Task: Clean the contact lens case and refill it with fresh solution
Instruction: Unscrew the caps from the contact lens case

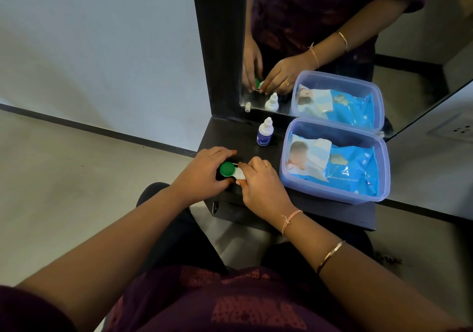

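The contact lens case (231, 170) lies near the left front of the dark shelf (332, 211); one side has a green cap, the other is white. My left hand (202, 175) curls around the green-capped side. My right hand (261, 180) pinches the white side with thumb and fingertips, covering most of it. A small white solution bottle (265, 133) with a blue label stands upright behind the hands, its nozzle bare.
A clear plastic box (335, 160) holding a blue wet-wipes pack fills the shelf's right half. A mirror (332, 37) in a dark frame rises behind, reflecting the hands, the bottle and a small white cap. The shelf's left edge drops to the floor.
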